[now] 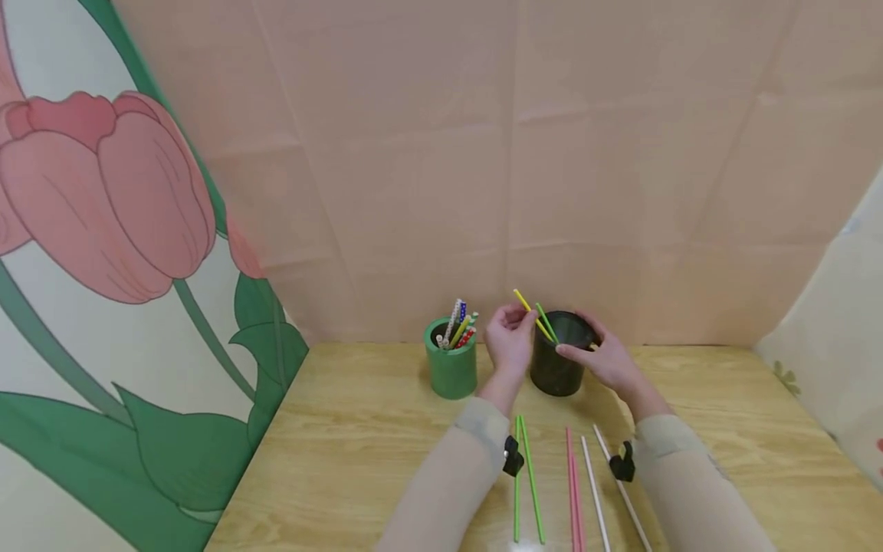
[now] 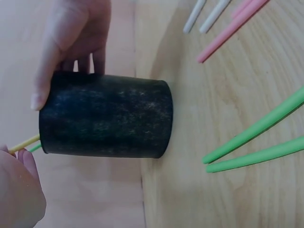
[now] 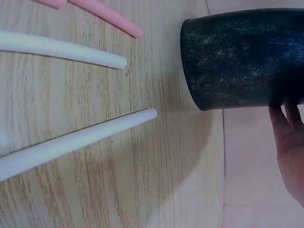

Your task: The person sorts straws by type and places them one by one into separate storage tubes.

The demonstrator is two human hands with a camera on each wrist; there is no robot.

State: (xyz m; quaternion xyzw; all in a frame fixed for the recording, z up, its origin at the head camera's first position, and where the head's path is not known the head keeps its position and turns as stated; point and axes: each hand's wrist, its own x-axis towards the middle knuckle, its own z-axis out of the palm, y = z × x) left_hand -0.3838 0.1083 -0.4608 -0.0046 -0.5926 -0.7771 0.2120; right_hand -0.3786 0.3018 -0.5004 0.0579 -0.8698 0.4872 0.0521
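Between thumb and fingers my left hand pinches a thin yellow stick, whose lower end passes over the rim of a black cylindrical cup. A green stick leans inside that cup, close beside the yellow one. My right hand grips the cup near its rim from the right, thumb at the front and fingers round the far side. In the left wrist view, the yellow stick enters the cup's mouth from my fingertips. The right wrist view shows the cup's wall with my fingers against it.
Left of the black cup stands a green cup holding several patterned sticks. Nearer me on the wooden table lie two green sticks, pink sticks and two white sticks. A pinkish cloth wall rises behind.
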